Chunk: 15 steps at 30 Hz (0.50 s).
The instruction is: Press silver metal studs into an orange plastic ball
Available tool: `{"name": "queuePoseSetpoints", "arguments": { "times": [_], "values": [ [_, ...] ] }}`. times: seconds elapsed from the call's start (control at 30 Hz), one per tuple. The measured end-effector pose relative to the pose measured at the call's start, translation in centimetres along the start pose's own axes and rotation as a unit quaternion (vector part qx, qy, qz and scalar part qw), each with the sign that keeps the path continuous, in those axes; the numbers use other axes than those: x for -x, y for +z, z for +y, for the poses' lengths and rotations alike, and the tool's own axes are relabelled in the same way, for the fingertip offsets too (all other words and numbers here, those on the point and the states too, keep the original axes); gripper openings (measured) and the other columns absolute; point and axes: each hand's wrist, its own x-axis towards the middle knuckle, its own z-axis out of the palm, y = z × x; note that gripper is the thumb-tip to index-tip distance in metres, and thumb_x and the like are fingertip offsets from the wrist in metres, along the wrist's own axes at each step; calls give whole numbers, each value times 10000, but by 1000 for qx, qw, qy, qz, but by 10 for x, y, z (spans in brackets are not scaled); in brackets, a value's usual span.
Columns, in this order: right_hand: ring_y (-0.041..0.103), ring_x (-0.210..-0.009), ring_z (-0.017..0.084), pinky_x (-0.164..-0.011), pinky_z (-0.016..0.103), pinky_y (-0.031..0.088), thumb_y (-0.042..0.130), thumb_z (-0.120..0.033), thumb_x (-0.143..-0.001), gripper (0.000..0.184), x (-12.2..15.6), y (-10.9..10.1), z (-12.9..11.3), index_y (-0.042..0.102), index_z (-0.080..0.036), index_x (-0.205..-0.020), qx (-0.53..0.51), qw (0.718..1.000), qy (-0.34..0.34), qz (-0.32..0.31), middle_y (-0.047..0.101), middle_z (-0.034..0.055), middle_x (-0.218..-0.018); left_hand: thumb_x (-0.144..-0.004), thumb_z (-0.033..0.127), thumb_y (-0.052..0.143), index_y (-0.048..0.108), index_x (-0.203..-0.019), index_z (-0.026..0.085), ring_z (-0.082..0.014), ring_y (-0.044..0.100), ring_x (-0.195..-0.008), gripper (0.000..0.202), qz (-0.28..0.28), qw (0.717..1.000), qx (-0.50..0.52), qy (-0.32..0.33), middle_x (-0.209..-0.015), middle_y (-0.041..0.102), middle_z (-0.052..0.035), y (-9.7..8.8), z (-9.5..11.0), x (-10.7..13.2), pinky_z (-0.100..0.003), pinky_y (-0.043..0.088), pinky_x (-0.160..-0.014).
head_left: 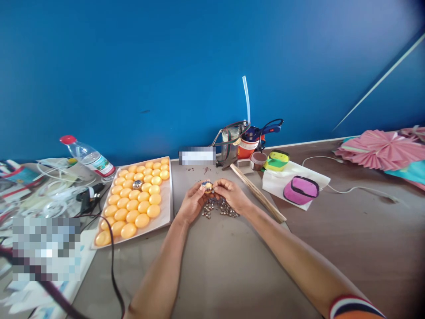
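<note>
My left hand (192, 203) is closed around a small yellow ball (208, 188) whose top is partly covered with shiny dark and silvery pieces. At the ball's right side, the thumb and fingers of my right hand (230, 191) are pinched together; whatever sits between them is too small to make out. Just below both hands lies a loose heap of shiny metallic pieces (221, 210) on the grey mat. To the left stands a shallow white tray (170, 190) with rows of yellow balls (132, 204). One studded ball (137, 184) rests among them.
A wooden stick (257, 192) lies right of my hands. Behind it are a brown tub (259, 160), an orange-white cup (247, 148) with tools, and a jar (230, 144). Pink (300, 190) and yellow-green (277, 160) pieces lie right. A bottle (94, 159), cables and clutter fill the left.
</note>
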Motion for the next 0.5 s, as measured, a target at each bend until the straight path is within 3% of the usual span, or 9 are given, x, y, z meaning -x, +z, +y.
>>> {"name": "queuePoseSetpoints", "arguments": {
  "times": [0.5],
  "values": [
    [464,-505,87,-547,231,329,575,-278,-686,117,-1,-4,1,536,-169,-697,-15,999,32,-17,531,-46,-519,-753,318,655,638,-1002,144,-175,629,-777,305,2,1000,-9,-4,-894,668,-64,-1,-3,-1,-336,465,-773]
  ]
}}
